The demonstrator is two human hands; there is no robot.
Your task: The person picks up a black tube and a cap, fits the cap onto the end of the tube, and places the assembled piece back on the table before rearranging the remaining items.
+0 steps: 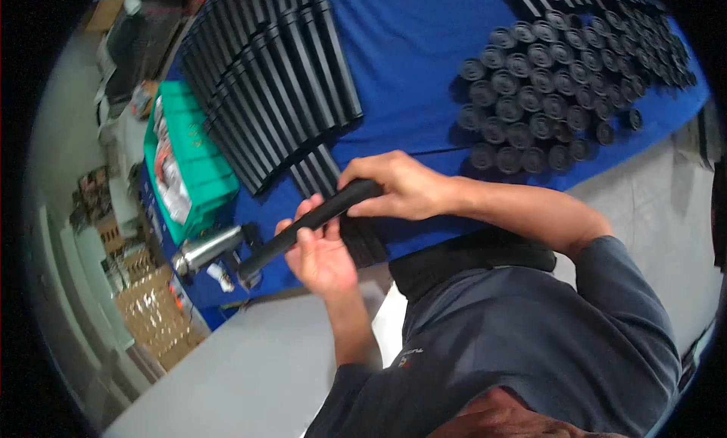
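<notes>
A long black tube lies slantwise across both of my hands, over the near edge of the blue table. My right hand is wrapped round its upper right end. Palm up, my left hand holds it near the middle, thumb on one side and fingers on the other. The tube's lower left end is close to a silver metal cylinder lying on the table. Beneath and beyond my hands are several flat black bars. What exactly the tube's covered right end looks like is hidden by my right hand.
Rows of black bars lie on the blue cloth at the back left. Many round black caps stand grouped at the right. A green bin holding bagged items sits at the left edge. Cardboard is beyond it.
</notes>
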